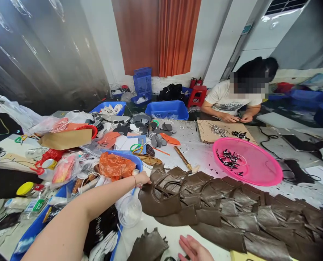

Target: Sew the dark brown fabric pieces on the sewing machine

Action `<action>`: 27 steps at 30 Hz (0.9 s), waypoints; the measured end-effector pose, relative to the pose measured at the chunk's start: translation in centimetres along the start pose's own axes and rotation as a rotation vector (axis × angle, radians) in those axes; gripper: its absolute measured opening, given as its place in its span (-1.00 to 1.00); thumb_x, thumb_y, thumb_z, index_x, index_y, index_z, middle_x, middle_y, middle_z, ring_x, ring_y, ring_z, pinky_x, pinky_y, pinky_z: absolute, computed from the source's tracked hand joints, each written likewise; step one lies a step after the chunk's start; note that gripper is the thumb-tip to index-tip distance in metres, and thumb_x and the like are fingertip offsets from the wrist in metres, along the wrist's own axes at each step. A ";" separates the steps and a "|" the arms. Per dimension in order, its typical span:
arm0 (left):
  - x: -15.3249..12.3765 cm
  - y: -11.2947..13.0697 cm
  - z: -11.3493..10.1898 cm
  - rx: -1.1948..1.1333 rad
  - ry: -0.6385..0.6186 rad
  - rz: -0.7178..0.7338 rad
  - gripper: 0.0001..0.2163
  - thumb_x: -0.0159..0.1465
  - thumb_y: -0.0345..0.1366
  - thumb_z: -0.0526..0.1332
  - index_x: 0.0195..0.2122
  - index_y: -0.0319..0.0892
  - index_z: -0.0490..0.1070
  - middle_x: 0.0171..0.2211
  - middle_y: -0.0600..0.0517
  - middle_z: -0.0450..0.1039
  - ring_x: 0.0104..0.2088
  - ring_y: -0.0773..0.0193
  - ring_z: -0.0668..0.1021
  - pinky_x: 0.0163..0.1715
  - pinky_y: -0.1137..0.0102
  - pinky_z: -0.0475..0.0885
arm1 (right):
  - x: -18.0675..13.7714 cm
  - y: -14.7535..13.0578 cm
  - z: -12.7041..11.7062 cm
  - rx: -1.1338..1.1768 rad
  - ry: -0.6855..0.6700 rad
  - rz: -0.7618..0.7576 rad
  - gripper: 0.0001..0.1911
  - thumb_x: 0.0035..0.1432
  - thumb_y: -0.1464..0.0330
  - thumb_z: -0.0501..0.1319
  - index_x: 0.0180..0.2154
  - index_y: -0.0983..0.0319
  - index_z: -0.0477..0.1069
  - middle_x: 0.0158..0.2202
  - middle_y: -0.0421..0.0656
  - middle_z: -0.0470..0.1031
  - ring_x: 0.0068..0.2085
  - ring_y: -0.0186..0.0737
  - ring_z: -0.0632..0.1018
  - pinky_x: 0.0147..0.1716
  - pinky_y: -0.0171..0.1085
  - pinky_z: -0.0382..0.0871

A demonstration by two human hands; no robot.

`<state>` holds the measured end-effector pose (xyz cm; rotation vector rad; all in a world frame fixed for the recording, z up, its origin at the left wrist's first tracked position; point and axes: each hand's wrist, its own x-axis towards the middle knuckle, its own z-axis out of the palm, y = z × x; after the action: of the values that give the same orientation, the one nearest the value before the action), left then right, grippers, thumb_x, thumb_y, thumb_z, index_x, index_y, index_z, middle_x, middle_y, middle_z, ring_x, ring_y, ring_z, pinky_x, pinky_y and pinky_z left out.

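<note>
Dark brown leather pieces (218, 199) with cut-outs and strap-like edges lie overlapped in a long row across the white table. At the left end of that row, my left hand (143, 178) has its fingers closed on the edge of a brown leather piece (161, 201). My right hand (194, 249) is low in the view, palm partly up and fingers extended, holding nothing. Left of it lies a separate brown leather piece (148, 245) with a notched edge, cut off by the frame. A clear plastic tub (130, 211) stands below my left wrist.
A pink round tray (264, 163) holds small black-and-white pieces. Behind it a co-worker (232, 101) handles small parts over a board (205, 132). A hammer (182, 158) lies beyond the row. At left, a blue bin (138, 163) is filled with clutter, including an orange bag (116, 166).
</note>
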<state>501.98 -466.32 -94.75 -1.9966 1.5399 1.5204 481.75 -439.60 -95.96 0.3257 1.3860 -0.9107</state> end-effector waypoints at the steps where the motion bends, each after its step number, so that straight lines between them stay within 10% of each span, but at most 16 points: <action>1: 0.1 0.4 0.4 0.013 0.016 -0.007 -0.67 0.31 -0.21 0.18 0.06 -0.21 0.31 0.00 -0.10 0.37 -0.10 0.16 0.50 -0.14 0.17 0.49 | 0.1 0.0 0.5 0.031 -0.003 0.005 -0.45 -0.30 0.27 0.38 -0.21 0.19 0.26 0.22 0.19 0.25 0.25 0.16 0.26 -0.12 0.02 0.47; 9: 0.7 3.7 4.5 0.111 0.194 0.105 -0.63 0.25 -0.19 0.23 0.05 -0.21 0.32 0.09 -0.12 0.29 0.04 0.06 0.41 0.00 0.08 0.37 | -0.1 -1.0 3.0 0.217 -0.003 -0.061 -0.33 -0.35 0.33 0.46 -0.15 0.17 0.21 0.15 0.12 0.28 0.26 0.18 0.22 -0.10 0.08 0.45; 13: 0.5 7.4 7.2 0.145 0.188 0.200 -0.28 -0.24 -0.16 0.52 -0.03 -0.19 0.33 0.09 -0.15 0.31 0.13 -0.14 0.33 0.05 0.17 0.29 | -0.5 -2.2 2.5 0.300 0.084 -0.123 -0.25 -0.44 0.34 0.48 -0.14 0.12 0.21 0.11 0.01 0.28 0.26 0.22 0.19 -0.12 0.08 0.46; 27: -3.3 21.5 21.1 0.189 0.011 0.482 -0.17 -0.24 -0.03 0.45 0.07 -0.21 0.24 0.13 -0.25 0.26 0.17 -0.14 0.28 0.05 0.17 0.27 | -2.0 -9.6 -6.0 0.582 0.277 -0.476 -0.27 -0.52 0.31 0.50 -0.33 0.09 0.07 -0.06 -0.10 0.29 0.23 0.09 0.21 -0.14 -0.07 0.50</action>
<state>472.47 -459.71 -93.07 -1.6063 2.1926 1.4390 470.90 -440.83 -92.44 0.5904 1.4549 -1.7232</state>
